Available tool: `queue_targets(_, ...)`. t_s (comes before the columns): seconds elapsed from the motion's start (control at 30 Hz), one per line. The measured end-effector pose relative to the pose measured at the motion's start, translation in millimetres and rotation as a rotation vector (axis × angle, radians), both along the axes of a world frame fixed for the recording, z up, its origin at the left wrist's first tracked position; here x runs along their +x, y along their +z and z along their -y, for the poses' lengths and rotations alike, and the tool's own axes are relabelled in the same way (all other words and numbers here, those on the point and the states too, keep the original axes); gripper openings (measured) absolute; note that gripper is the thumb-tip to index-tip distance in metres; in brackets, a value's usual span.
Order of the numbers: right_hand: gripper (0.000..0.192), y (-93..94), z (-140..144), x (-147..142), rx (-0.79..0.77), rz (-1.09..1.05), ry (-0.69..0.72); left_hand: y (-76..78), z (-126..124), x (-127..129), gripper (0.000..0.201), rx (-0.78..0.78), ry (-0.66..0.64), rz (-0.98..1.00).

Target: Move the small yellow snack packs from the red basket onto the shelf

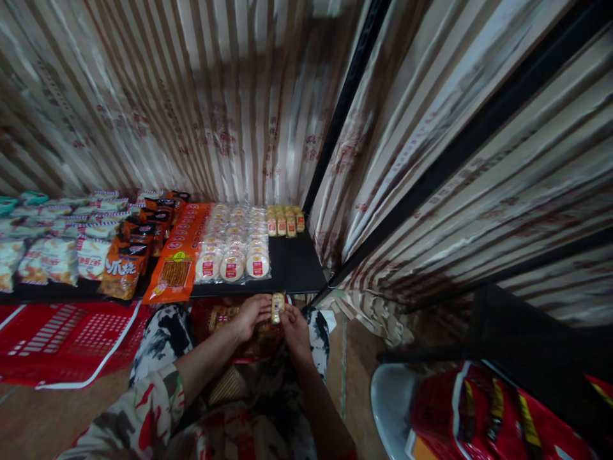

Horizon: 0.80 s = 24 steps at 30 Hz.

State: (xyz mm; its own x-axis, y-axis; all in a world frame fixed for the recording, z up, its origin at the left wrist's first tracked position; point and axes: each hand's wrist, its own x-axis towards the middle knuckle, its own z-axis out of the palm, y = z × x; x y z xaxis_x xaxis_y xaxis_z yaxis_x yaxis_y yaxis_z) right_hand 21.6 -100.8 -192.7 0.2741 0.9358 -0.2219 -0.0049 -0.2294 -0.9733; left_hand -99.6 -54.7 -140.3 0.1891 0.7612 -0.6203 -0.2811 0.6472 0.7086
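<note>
Between my two hands is a small yellow wrapped snack pack [277,308], held above the lap at the shelf's front edge. My left hand [253,315] has its fingers closed at the pack's left side. On its right side, my right hand [293,326] pinches it. Similar yellow snack packs [282,223] stand in short rows at the shelf's back right. Beside them lie rows of round white wrapped biscuits [232,265] with red labels. Below my hands a red basket [204,313] holds more packs, partly hidden by my arms.
Orange flat bags [175,265], orange-black snack bags [122,265] and white snack bags [57,259] fill the black shelf [299,271] leftward. A red basket [86,342] with a white handle is below. Black posts [342,115] stand before striped curtains. A white chair [390,402] is at right.
</note>
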Motion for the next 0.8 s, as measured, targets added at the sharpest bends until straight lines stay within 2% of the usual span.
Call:
queue_targets(0.2, 0.035, 2.0, 1, 3, 0.063, -0.021, -0.063, 6.1, 2, 7, 0.011, 0.036, -0.037, 0.007)
queue_targets(0.33, 0.037, 2.2, -1, 6, 0.052, -0.043, -0.108, 7.0, 0, 13, 0.014, 0.076, -0.064, 0.008)
queue_targets(0.57, 0.036, 5.3, -8, 14, 0.076, -0.136, -0.107, 7.4, -4, 21, 0.012, 0.104, -0.048, 0.022)
queue_targets(0.8, 0.032, 8.7, -16, 25, 0.051, -0.231, -0.146, 8.1, -7, 24, 0.018, 0.196, -0.111, -0.055)
